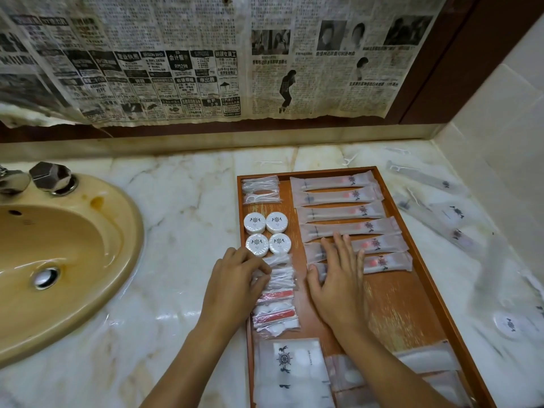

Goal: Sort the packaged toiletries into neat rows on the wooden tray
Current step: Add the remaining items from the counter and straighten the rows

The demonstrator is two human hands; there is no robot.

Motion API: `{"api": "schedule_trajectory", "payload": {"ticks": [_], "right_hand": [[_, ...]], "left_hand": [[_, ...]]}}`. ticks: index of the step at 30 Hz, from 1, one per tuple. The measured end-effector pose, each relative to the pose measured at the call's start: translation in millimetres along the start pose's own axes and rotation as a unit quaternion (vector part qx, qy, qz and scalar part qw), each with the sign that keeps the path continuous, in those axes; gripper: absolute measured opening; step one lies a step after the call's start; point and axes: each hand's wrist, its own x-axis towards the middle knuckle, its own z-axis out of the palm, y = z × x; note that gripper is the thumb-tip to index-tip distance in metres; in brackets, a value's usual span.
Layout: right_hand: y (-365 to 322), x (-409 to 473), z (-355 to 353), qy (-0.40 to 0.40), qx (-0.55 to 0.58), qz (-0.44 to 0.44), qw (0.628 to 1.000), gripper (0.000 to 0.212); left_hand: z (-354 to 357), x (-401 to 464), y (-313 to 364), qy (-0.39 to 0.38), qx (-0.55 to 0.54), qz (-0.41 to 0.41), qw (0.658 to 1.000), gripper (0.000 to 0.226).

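**Both hands at work on the half-filled tray**

The wooden tray (412, 198) lies on the marble counter (188, 195), its long side running away from the person. The right hand (338, 278) lies flat with its fingers (343, 245) straight and spread, pressing on the two nearest toothbrush packets (379, 262) in the right-hand row; four more packets of that row (335, 198) lie stacked in line beyond the fingertips. The left hand (235, 278) has its fingers (259, 267) curled onto the clear cotton-swab packets (282, 276) in the left column, gripping the top of that pile. Just beyond those fingers sit four round white soap pucks (266, 234) in a two-by-two block, and past them, at the tray's far corner, the floss-pick packets (260, 189). Toward the wrist from the left fingers lie packets with red strips (276, 315), then a flat white sachet (291, 369) printed with a ship's wheel. Off the tray, to the right of the right fingers, loose packets (435, 213) lie scattered on the counter. A yellowed sink (67, 260) sits well to the left, with newspaper (188, 63) covering the wall behind.
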Motion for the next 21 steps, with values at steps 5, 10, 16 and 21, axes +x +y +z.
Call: {"api": "schedule_trajectory", "payload": {"ticks": [5, 10, 16, 21], "right_hand": [[1, -1, -1, -0.009, 0.001, 0.007, 1.000, 0.063], [0, -3, -2, -0.006, 0.025, 0.005, 1.000, 0.062], [-1, -5, -6, -0.008, 0.092, 0.012, 0.996, 0.060], [3, -6, -23, 0.038, 0.213, 0.057, 0.975, 0.054]], "left_hand": [[-4, -1, 2, 0.011, -0.028, -0.015, 0.999, 0.012], [-9, -1, 3, 0.026, -0.046, -0.026, 0.998, 0.016], [-11, 4, 24, 0.040, -0.097, -0.054, 0.993, 0.018], [-2, 19, 62, 0.030, -0.107, -0.038, 0.993, 0.019]]}}
